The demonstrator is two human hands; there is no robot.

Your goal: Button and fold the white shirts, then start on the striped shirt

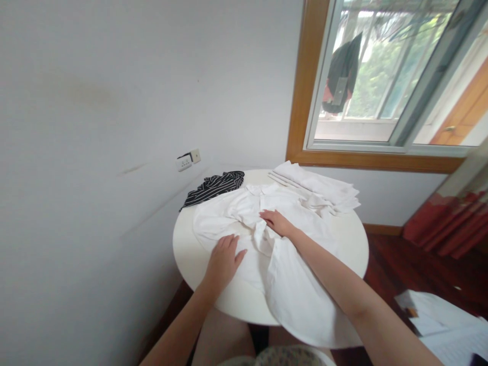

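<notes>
A white collared shirt lies spread and rumpled on a round white table, its collar toward the wall and its near right part hanging past the table's front edge. My left hand rests on the shirt's left side with its fingers stretched out and the thumb apart. Across the middle of the shirt reaches my right arm, and my right hand lies on the cloth near the front opening, fingers extended. Folds of fabric bunch up just beside the right hand.
A black-and-white striped garment lies crumpled at the table's back left. Folded white clothes are stacked at the back right. The wall stands close on the left. White items lie low at the right.
</notes>
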